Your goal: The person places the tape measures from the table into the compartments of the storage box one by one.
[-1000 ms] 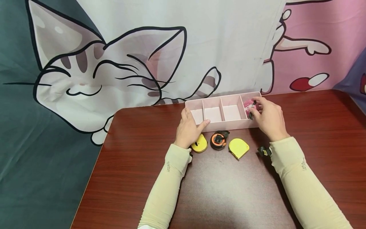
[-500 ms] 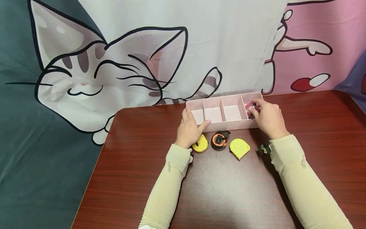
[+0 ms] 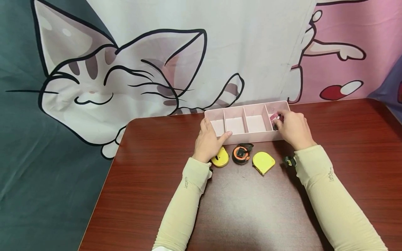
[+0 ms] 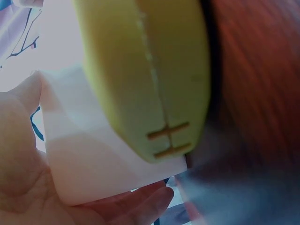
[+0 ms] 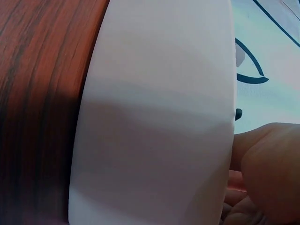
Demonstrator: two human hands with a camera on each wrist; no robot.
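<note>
Right hand [image 3: 294, 129] sits slightly lower over the box [image 3: 251, 137] than a second ago, and the pink and black item [image 3: 274, 117] beneath its fingers shows less than before. Behind the box and far to its left hangs a cloth [image 3: 75, 111] printed with a smiling cat. At the box's left end, the left hand [image 3: 207, 141] has its grip closed on the box, thumb on the near wall and fingers at the end wall. Just before the box's left part lies a yellow tape measure [image 3: 221, 158], partly covered by that hand. Next, before the box and a little left of its middle, is an orange and black tape measure [image 3: 240, 154]; right of its middle lies another yellow one [image 3: 263, 162], all on the dark red surface [image 3: 238, 209]. Inside the box's rightmost compartment of four is the pink and black item, mostly hidden, pinched in the right hand's grip.
</note>
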